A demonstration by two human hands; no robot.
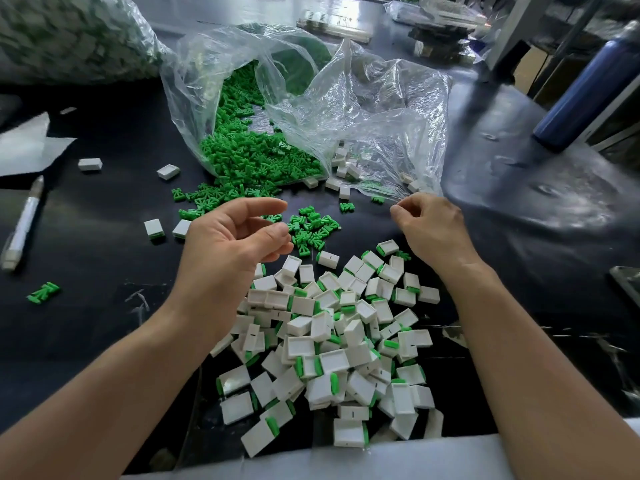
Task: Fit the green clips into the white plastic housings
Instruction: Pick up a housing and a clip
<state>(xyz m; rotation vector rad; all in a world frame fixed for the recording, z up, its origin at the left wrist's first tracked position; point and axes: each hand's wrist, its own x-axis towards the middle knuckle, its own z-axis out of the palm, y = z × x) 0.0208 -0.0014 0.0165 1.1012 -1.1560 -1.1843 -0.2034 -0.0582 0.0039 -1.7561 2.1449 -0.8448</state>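
Left hand hangs with fingers loosely curled and parted, nothing in them, and the loose clips lie just beyond and to the right of its fingertips, a jumble with no common axis. Right hand is pinched nearly closed, seemingly on the bag's edge, with bare housings just past it under the film. Left looks nearer the clips, so that's the likely reach.
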